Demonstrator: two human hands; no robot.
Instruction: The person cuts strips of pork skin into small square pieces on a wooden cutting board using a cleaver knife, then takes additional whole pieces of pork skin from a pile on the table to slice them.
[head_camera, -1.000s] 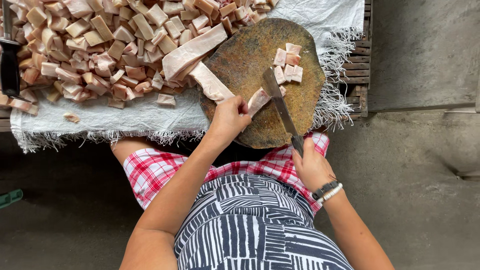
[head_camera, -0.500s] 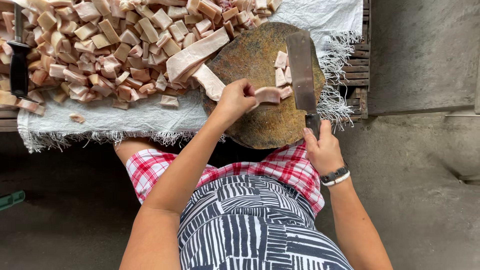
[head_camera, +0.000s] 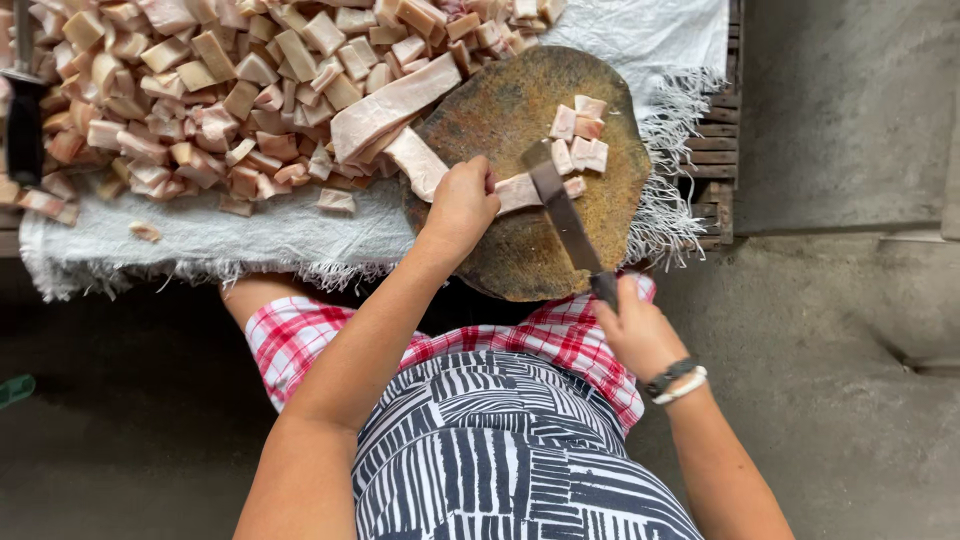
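Two hands at the round chopping block (head_camera: 480, 262). Left hand (head_camera: 462, 205), near the block's middle, closed over the near end of a pale meat strip (head_camera: 520, 190); strip's long axis runs crosswise on the block. Right hand (head_camera: 632, 330), past the block's near edge, wrapped tight round the cleaver (head_camera: 562, 215) handle. Blade slants across the strip just beside the left fingers. Cut cubes (head_camera: 578, 135) sit toward the block's far edge.

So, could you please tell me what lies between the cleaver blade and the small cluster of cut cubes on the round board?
In the head view, only bare board separates the cleaver from the cubes; the strip of meat runs under the blade.
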